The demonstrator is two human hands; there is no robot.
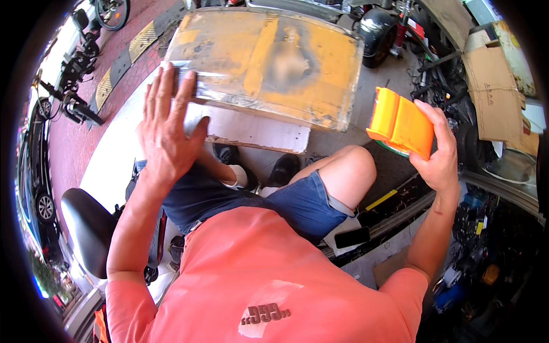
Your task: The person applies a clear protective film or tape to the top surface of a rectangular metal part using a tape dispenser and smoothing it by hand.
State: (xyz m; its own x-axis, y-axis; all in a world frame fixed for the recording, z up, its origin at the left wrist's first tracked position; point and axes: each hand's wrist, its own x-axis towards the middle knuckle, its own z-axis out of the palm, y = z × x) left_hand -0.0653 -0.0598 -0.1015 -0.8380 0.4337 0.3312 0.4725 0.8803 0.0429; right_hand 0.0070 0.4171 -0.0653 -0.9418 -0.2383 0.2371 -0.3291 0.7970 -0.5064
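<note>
My left hand [168,117] lies with fingers stretched out over the near left corner of a worn yellow-and-grey flat-topped box [229,51]. Shiny clear film [214,83] shows beside its fingertips, along the box's near edge. Whether that hand presses on the surface or hovers just above it is hard to tell. Off to the right of the box, my right hand [443,146] grips an orange plastic piece that looks like a tape dispenser [400,123], held up in the air. A green-and-white rim shows along its lower side. A dark, smudged patch marks the middle of the box top.
A white board [257,128] juts out under the box's near edge, above my knees. A phone [351,237] lies by my right thigh. Cardboard [494,91] and tangled dark parts crowd the right side. A black seat [87,231] stands at my left.
</note>
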